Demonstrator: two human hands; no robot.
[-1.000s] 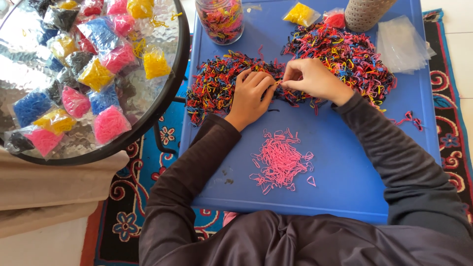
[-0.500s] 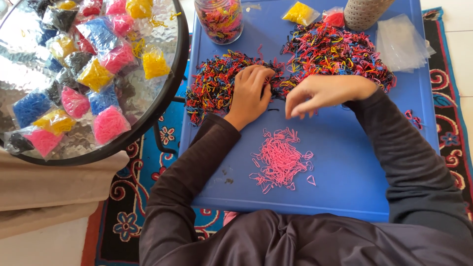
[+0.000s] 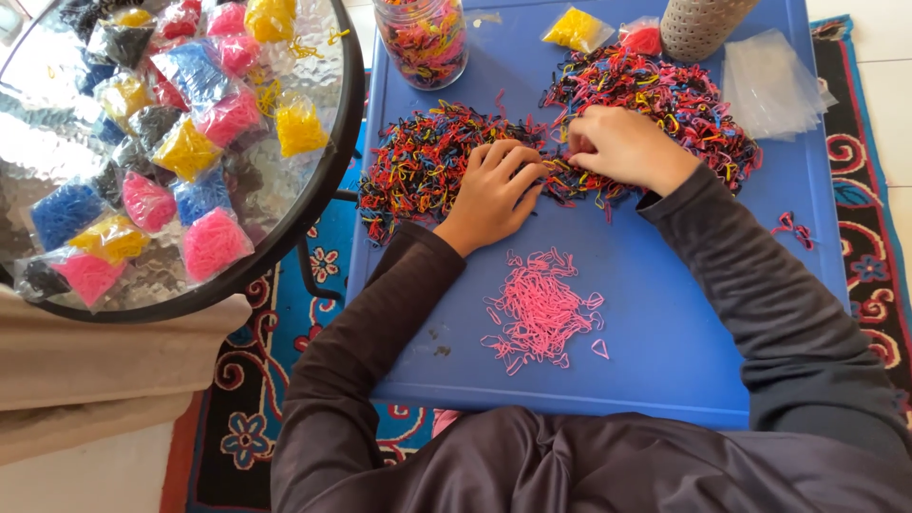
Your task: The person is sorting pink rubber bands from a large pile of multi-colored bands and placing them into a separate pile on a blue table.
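A wide heap of mixed red, black, blue, yellow and pink elastic bands [image 3: 427, 161] lies across the far half of a blue table [image 3: 684, 313]. My left hand [image 3: 494, 190] rests flat on the heap's near edge with its fingers spread and holds nothing. Just to its right, my right hand [image 3: 622, 142] is in the heap with curled fingers, the fingertips pinched among the bands. Whether a band is between them is hidden. A separate small pile of pink bands [image 3: 541, 309] lies nearer to me, below both hands.
At the table's far edge stand a glass jar of mixed bands [image 3: 423, 38], a yellow bag [image 3: 575, 27], a red bag [image 3: 646, 36], a grey textured pot [image 3: 698, 24] and empty clear bags [image 3: 774, 85]. A round glass table [image 3: 323, 180] at left holds several filled bags.
My right hand swung down out of the heap toward the pink pile with fingers loose, then went back up into the heap. My left hand opened flatter and slid slightly nearer.
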